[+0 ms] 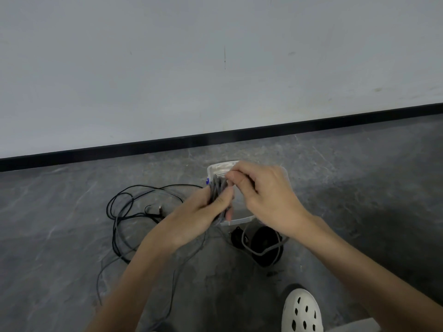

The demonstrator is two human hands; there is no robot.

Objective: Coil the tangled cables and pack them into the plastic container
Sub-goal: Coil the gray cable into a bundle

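Observation:
My left hand [203, 212] grips a bundle of grey cable [217, 190] wound into several loops, held above the clear plastic container [217, 169] on the floor. My right hand [261, 195] pinches a strand of the same grey cable at the top of the bundle. A loose length of the grey cable [263, 250] trails down to the floor under my right wrist. Tangled black cables [124, 212] lie spread on the floor to the left, one plug end [160, 208] showing. The container's inside is mostly hidden by my hands.
A black coiled item [263, 245] and a small black piece [236, 236] lie on the grey floor just in front of the container. A white clog [302, 310] is at the bottom right. A white wall with black skirting [215, 136] runs behind.

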